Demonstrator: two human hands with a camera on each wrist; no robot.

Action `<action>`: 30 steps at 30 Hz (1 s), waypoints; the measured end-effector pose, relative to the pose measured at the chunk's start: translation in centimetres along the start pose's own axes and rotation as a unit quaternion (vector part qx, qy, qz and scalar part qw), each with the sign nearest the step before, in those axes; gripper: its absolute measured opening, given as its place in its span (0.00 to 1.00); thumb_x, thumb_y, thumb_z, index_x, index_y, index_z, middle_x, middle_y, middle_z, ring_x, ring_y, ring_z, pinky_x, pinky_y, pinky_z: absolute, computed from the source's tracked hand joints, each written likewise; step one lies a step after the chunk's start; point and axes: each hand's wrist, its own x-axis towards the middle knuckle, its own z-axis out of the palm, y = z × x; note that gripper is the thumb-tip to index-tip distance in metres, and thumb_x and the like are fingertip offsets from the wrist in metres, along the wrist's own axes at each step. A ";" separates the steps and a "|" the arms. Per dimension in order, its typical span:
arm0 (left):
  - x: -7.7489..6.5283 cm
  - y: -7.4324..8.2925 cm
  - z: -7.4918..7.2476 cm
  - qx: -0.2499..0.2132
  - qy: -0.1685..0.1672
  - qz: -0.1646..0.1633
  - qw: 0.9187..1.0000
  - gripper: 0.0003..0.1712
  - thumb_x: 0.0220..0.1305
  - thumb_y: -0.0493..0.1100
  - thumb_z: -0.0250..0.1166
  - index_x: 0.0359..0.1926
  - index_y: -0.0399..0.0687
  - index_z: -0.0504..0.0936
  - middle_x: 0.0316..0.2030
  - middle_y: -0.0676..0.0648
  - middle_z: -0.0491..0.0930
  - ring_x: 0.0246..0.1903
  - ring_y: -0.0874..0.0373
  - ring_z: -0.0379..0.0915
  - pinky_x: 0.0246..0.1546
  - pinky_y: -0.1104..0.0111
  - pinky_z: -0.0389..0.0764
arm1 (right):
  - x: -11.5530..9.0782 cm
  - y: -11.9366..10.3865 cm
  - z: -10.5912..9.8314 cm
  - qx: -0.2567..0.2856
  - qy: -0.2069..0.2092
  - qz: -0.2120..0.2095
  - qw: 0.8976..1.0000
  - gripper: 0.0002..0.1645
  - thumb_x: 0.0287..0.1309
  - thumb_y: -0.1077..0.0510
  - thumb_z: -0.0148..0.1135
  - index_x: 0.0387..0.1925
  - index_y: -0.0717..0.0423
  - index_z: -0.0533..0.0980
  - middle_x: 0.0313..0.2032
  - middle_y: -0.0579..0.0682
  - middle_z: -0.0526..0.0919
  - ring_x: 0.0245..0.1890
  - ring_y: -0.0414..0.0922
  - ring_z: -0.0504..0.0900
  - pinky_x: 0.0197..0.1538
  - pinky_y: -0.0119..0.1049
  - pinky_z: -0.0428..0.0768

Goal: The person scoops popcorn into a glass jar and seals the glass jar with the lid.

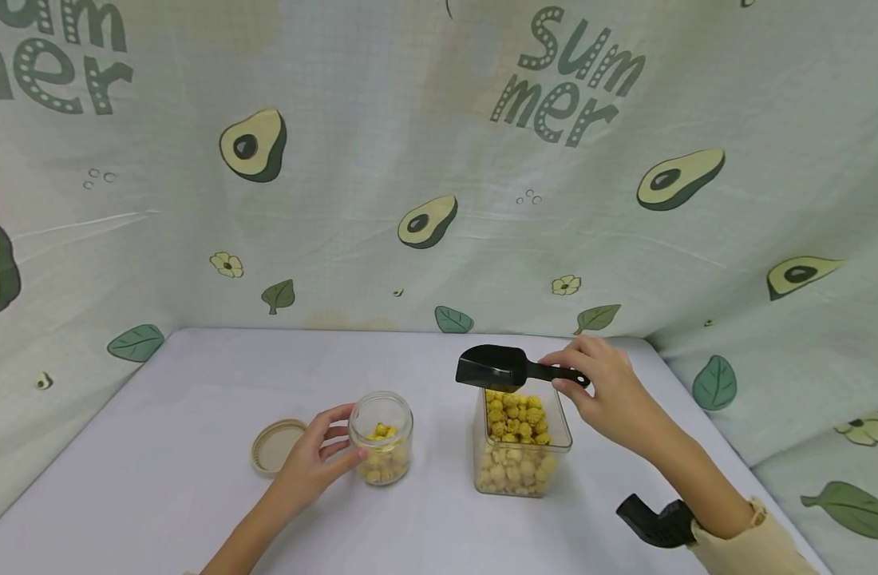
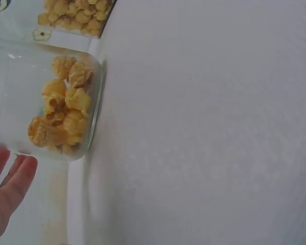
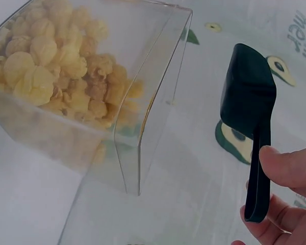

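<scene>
My right hand (image 1: 607,391) pinches the handle of a black scoop (image 1: 492,367) between thumb and fingers, holding it above a clear square container (image 1: 523,471). The right wrist view has the scoop (image 3: 247,92) beside the container; whether it holds anything cannot be told. Yellow popcorn (image 1: 514,417) fills much of the container. To the left, a glass jar (image 1: 383,411) stands upright and uncovered, with a smaller amount of popcorn (image 2: 66,109) at its bottom. Thumb and fingers of my left hand (image 1: 320,451) curve around the jar's left side.
A round tan lid (image 1: 277,447) lies on the white tabletop (image 1: 159,479), left of the jar and partly behind the left hand. Behind the table hangs a cloth (image 1: 338,160) printed with avocados. A black device (image 1: 658,523) is on the right wrist.
</scene>
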 end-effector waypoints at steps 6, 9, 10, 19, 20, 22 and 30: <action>-0.2 1.1 -0.4 0.054 0.008 0.014 0.998 0.35 0.54 0.43 0.69 0.61 0.45 0.66 0.59 0.41 0.66 0.55 0.43 0.67 0.53 0.56 0.76 | -0.7 0.8 -0.4 0.005 0.010 0.012 1.000 0.17 0.45 0.69 0.68 0.39 0.52 0.80 0.32 0.43 0.75 0.39 0.47 0.71 0.40 0.45 0.63; -0.2 1.7 -0.7 0.082 0.022 0.039 0.996 0.35 0.54 0.44 0.70 0.62 0.47 0.66 0.59 0.44 0.66 0.57 0.47 0.66 0.55 0.55 0.74 | -1.1 1.1 -0.4 0.000 0.014 0.015 1.000 0.17 0.44 0.69 0.68 0.39 0.53 0.80 0.30 0.43 0.74 0.37 0.46 0.70 0.39 0.44 0.63; -0.2 2.0 -0.7 0.088 0.027 0.050 0.994 0.35 0.53 0.43 0.70 0.61 0.48 0.66 0.59 0.45 0.67 0.57 0.50 0.65 0.56 0.58 0.74 | -1.3 1.2 -0.4 -0.001 0.014 0.017 1.000 0.17 0.44 0.68 0.68 0.39 0.53 0.80 0.30 0.43 0.74 0.37 0.46 0.70 0.39 0.43 0.62; 0.2 4.8 0.5 0.087 0.043 0.182 0.979 0.35 0.52 0.37 0.69 0.61 0.53 0.68 0.58 0.50 0.69 0.58 0.66 0.61 0.58 0.86 0.61 | -2.8 2.6 -0.7 -0.020 0.035 0.020 0.999 0.19 0.41 0.69 0.70 0.38 0.52 0.80 0.30 0.41 0.75 0.32 0.39 0.67 0.37 0.37 0.63; 0.2 5.1 0.8 0.090 0.039 0.187 0.977 0.34 0.53 0.37 0.69 0.61 0.54 0.68 0.58 0.51 0.69 0.58 0.65 0.62 0.58 0.85 0.61 | -2.9 2.8 -0.7 -0.023 0.038 0.018 0.999 0.19 0.41 0.69 0.70 0.38 0.52 0.80 0.30 0.41 0.75 0.32 0.37 0.67 0.36 0.35 0.63; 0.4 5.7 1.6 0.092 0.028 0.197 0.976 0.34 0.54 0.39 0.69 0.62 0.55 0.67 0.58 0.51 0.69 0.59 0.63 0.63 0.60 0.83 0.62 | -3.1 3.0 -0.8 -0.024 0.042 0.017 0.999 0.19 0.40 0.70 0.70 0.38 0.52 0.80 0.30 0.40 0.75 0.32 0.36 0.66 0.34 0.32 0.64; 1.2 6.9 5.5 0.043 -0.016 0.225 0.973 0.35 0.55 0.38 0.69 0.63 0.52 0.66 0.58 0.52 0.69 0.57 0.58 0.67 0.58 0.66 0.74 | -3.7 3.5 -0.8 -0.031 0.044 0.022 0.998 0.19 0.40 0.70 0.70 0.37 0.53 0.81 0.29 0.40 0.74 0.32 0.36 0.65 0.32 0.31 0.64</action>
